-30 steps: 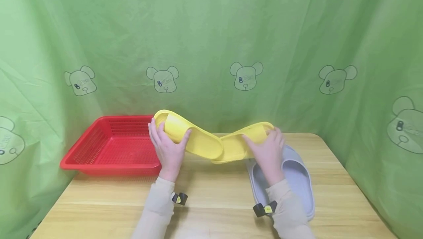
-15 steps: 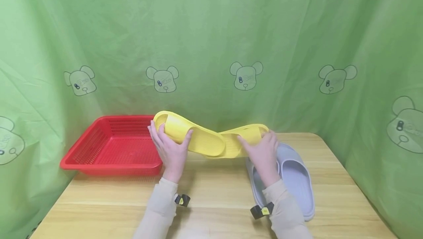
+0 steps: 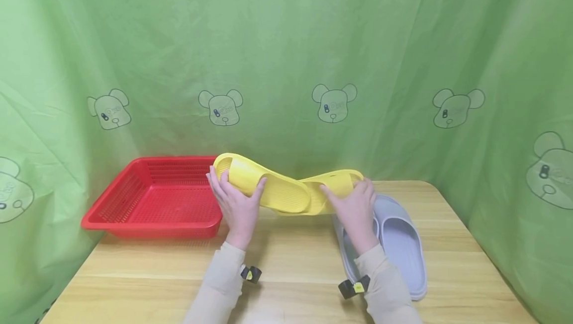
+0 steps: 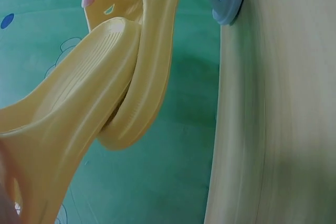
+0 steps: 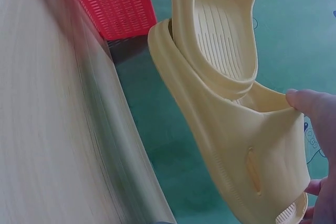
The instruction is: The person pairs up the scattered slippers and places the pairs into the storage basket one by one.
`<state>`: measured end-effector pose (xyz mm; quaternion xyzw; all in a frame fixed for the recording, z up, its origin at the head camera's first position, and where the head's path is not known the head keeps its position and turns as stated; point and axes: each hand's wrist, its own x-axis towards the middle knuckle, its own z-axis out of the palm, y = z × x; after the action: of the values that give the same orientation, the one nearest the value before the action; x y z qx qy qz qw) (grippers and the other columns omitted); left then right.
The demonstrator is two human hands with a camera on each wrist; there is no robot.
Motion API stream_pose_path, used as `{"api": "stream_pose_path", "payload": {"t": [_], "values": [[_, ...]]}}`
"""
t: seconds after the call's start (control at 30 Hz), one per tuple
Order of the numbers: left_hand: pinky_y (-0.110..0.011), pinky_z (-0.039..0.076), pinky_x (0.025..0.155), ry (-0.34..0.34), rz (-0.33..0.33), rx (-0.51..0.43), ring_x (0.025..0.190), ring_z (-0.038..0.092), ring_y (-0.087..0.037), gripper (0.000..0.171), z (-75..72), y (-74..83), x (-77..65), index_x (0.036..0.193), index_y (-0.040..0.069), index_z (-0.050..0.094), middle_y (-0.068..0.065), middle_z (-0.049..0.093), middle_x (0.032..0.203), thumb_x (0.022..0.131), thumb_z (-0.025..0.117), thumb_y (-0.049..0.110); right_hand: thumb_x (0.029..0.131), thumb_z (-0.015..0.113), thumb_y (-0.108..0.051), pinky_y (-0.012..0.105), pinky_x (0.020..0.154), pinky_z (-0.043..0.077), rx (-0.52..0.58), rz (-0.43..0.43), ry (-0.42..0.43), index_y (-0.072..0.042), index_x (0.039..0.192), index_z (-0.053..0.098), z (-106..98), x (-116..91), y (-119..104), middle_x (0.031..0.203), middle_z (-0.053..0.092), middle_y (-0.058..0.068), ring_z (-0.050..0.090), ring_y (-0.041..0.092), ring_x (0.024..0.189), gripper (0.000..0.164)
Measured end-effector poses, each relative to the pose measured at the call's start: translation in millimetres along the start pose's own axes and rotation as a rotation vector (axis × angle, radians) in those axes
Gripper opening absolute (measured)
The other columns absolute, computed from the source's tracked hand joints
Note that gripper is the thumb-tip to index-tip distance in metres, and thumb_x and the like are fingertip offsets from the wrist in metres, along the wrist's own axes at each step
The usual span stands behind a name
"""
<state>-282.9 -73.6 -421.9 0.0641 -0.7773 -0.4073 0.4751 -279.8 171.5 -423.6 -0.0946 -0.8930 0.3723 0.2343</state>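
Note:
Two yellow slippers are held up above the table, heel ends overlapping. My left hand (image 3: pixel 239 209) grips the left yellow slipper (image 3: pixel 284 192) round its strap end, thumb on the strap's edge. The right yellow slipper (image 3: pixel 337 184) is gripped at its strap by my right hand (image 3: pixel 355 209). In the right wrist view, the heel of the left slipper (image 5: pixel 223 40) lies over the footbed of the right slipper (image 5: pixel 220 124), and my right thumb (image 5: pixel 307 100) is on the strap's edge. The left wrist view also shows the heels stacked.
A red plastic basket (image 3: pixel 147 227) stands at the left of the wooden table (image 3: pixel 286 284). A pair of grey slippers (image 3: pixel 405 254) lies at the right, partly behind my right forearm. A green curtain (image 3: pixel 277 40) with bear-head drawings hangs behind.
My right hand has moved slightly left with its slipper, so the two heels overlap more. Recently my left hand has shifted a little to the right and down with its slipper.

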Motion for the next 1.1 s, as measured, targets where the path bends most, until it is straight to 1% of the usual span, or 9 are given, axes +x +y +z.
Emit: {"api": "stream_pose_path", "payload": {"t": [0.1,0.2,0.3,0.47,0.6,0.7,0.8,0.93,1.1], "values": [[-0.05,0.023,0.122,-0.041,-0.029,0.011,0.15,0.014,-0.037,0.095,1.6,0.5,-1.9,0.134,0.001,0.036,-0.017,0.017,0.16,0.073,0.074,0.064,0.072,0.068,-0.072,0.056,0.116,0.025,-0.01,0.008,-0.01,0.01,0.129,0.038,-0.6,0.1,0.7,0.151,0.023,0.032,0.025,0.046,0.137,0.104],[-0.052,0.024,0.121,-0.07,-0.04,0.023,0.149,0.014,-0.039,0.096,2.9,0.3,-3.2,0.135,0.0,0.036,-0.019,0.016,0.16,0.073,0.075,0.062,0.072,0.066,-0.074,0.056,0.116,0.024,-0.032,0.024,-0.03,0.01,0.134,0.036,-1.5,1.3,2.2,0.152,0.021,0.032,0.023,0.047,0.138,0.109],[-0.054,0.024,0.12,-0.096,-0.044,0.035,0.149,0.014,-0.041,0.096,4.2,-0.1,-4.9,0.134,-0.001,0.037,-0.021,0.015,0.16,0.072,0.076,0.061,0.072,0.065,-0.074,0.056,0.116,0.024,-0.057,0.026,-0.037,0.011,0.136,0.034,-1.8,2.2,4.3,0.151,0.022,0.033,0.025,0.047,0.136,0.111],[-0.053,0.026,0.12,-0.147,-0.057,0.049,0.148,0.016,-0.043,0.095,5.8,0.8,-7.0,0.131,0.0,0.038,-0.026,0.016,0.16,0.071,0.075,0.064,0.072,0.064,-0.075,0.055,0.111,0.029,-0.077,0.011,-0.024,0.011,0.132,0.036,-1.1,3.0,6.0,0.142,0.031,0.032,0.031,0.045,0.128,0.109],[-0.052,0.029,0.118,-0.18,-0.043,0.047,0.147,0.02,-0.043,0.093,6.9,2.6,-7.9,0.129,0.0,0.038,-0.028,0.019,0.158,0.072,0.073,0.064,0.072,0.064,-0.076,0.054,0.105,0.032,-0.087,0.003,-0.009,0.01,0.128,0.039,0.1,3.8,7.0,0.131,0.038,0.03,0.035,0.042,0.12,0.105],[-0.051,0.029,0.119,-0.2,-0.035,0.04,0.147,0.021,-0.041,0.092,7.1,3.5,-8.9,0.129,-0.001,0.038,-0.027,0.019,0.158,0.073,0.073,0.064,0.072,0.064,-0.076,0.052,0.102,0.034,-0.099,0.001,0.002,0.009,0.125,0.04,0.7,4.5,8.1,0.126,0.04,0.028,0.037,0.04,0.117,0.103],[-0.052,0.029,0.119,-0.217,-0.039,0.033,0.148,0.021,-0.04,0.091,6.7,4.3,-9.7,0.13,0.0,0.039,-0.026,0.019,0.159,0.074,0.072,0.065,0.072,0.064,-0.076,0.051,0.101,0.035,-0.104,0.006,0.003,0.009,0.125,0.04,-0.1,5.5,9.4,0.125,0.041,0.028,0.037,0.039,0.116,0.103],[-0.053,0.031,0.116,-0.236,-0.05,0.02,0.147,0.022,-0.039,0.094,5.9,5.4,-9.5,0.134,0.002,0.038,-0.024,0.019,0.159,0.073,0.073,0.065,0.072,0.063,-0.077,0.053,0.102,0.035,-0.1,0.012,-0.003,0.011,0.129,0.038,-3.3,6.8,10.6,0.128,0.04,0.03,0.037,0.041,0.117,0.107],[-0.056,0.036,0.112,-0.264,-0.073,0.035,0.145,0.026,-0.039,0.105,5.1,5.4,-7.4,0.145,0.007,0.033,-0.021,0.022,0.159,0.07,0.074,0.067,0.072,0.061,-0.079,0.053,0.101,0.036,-0.114,0.021,-0.001,0.011,0.13,0.036,-7.2,8.3,11.3,0.129,0.039,0.03,0.037,0.041,0.118,0.109]]}}
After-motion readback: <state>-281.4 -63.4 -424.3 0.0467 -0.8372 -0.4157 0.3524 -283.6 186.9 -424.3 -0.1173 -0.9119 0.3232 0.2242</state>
